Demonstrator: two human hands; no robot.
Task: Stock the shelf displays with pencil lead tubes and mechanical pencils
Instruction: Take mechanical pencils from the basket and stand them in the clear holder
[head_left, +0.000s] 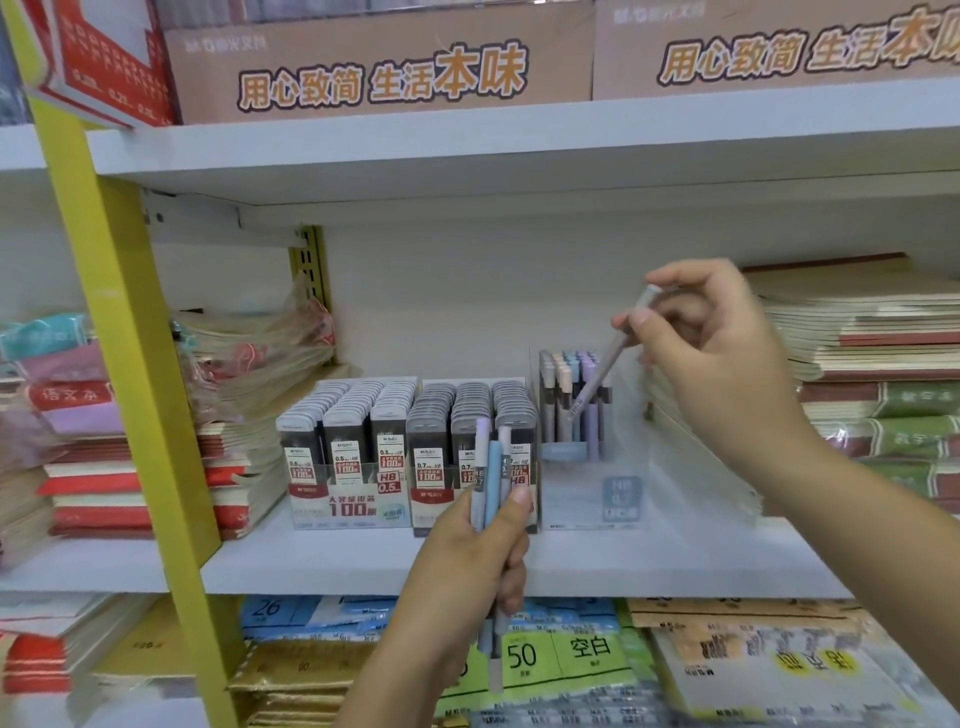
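On the white shelf (363, 561) stand two display boxes of pencil lead tubes (410, 415), packed in rows. To their right is a clear pencil display box (618, 499) with several pastel mechanical pencils (566, 395) upright in its back part. My left hand (467, 566) grips a small bunch of pencils (491, 467) upright in front of the lead boxes. My right hand (722, 353) pinches one pale pencil (605, 366) near its top, tilted, its lower end down among the pencils in the clear box.
Stacks of notebooks (878, 374) lie on the shelf to the right and wrapped stacks (244, 374) to the left. A yellow upright post (119, 332) crosses the left side. Paper packs (571, 654) fill the shelf below. Brown cartons (384, 67) sit on the upper shelf.
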